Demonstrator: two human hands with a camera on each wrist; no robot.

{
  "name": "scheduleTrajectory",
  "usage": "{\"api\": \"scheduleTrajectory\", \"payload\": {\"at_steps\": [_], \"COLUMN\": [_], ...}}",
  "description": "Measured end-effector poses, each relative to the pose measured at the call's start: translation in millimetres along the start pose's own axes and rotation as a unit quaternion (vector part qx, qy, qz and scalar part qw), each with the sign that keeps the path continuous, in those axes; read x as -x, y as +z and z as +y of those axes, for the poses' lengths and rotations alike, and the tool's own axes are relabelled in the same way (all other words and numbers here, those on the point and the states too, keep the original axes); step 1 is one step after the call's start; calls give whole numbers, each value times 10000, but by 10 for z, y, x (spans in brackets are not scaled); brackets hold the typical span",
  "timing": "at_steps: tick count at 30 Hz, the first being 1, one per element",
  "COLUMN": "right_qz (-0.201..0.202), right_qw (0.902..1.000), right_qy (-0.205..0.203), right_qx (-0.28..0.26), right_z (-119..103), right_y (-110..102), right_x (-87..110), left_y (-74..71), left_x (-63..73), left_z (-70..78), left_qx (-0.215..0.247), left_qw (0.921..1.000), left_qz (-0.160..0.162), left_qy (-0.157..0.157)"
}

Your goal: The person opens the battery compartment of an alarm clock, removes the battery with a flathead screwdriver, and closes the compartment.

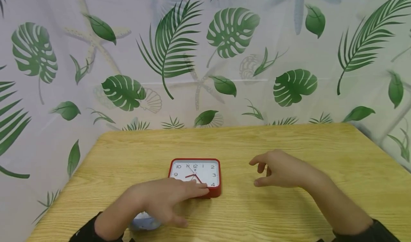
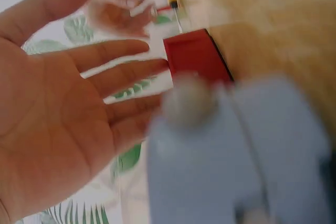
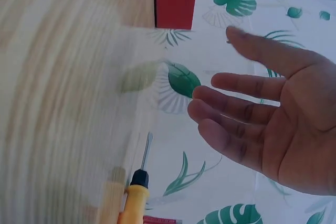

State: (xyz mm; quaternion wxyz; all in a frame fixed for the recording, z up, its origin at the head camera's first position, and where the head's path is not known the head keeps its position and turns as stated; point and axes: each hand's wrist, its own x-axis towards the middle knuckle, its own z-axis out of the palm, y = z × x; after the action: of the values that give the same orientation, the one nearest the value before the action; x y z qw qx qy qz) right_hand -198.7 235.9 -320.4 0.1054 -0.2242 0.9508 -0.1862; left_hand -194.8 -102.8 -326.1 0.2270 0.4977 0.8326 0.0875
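Note:
A red square clock [image 1: 205, 169] with a white dial lies mid-table. My left hand [image 1: 167, 199] is in front of it, fingers extended across its lower edge, which they partly hide. In the left wrist view the palm faces the camera, with the clock's red side [image 2: 194, 56] beyond the fingertips. Partly covered by that hand is a light blue rounded object [image 1: 144, 223], large and blurred in the left wrist view. My right hand [image 1: 282, 169] hovers to the right of the clock with loosely bent fingers, nothing between them. Near it is a yellow-handled screwdriver [image 3: 137, 195].
The wooden table [image 1: 244, 138] reaches back to a hanging white cloth [image 1: 250, 102] printed with green leaves and shells. Beside the screwdriver's handle a thin red object [image 3: 163, 220] shows at the edge of the right wrist view.

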Motion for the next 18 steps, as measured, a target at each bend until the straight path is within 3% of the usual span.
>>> {"api": "scheduleTrajectory", "payload": {"at_steps": [6, 9, 14, 18], "right_qz": [-115, -363, -872, -959], "right_qw": [9995, 9982, 9951, 9940], "right_qy": [-261, -454, -458, -522], "right_qx": [-118, -159, -93, 17], "right_z": [-194, -254, -301, -307], "right_y": [100, 157, 245, 307], "right_x": [7, 19, 13, -8], "left_y": [80, 123, 184, 219], "left_x": [-95, -150, -210, -230], "left_z": [148, 188, 282, 346], "left_qx": [382, 511, 161, -197], "left_qw": [9904, 9833, 9797, 9797], "left_qz": [-396, -412, -223, -265], "left_qy": [1272, 1698, 1986, 1979]}}
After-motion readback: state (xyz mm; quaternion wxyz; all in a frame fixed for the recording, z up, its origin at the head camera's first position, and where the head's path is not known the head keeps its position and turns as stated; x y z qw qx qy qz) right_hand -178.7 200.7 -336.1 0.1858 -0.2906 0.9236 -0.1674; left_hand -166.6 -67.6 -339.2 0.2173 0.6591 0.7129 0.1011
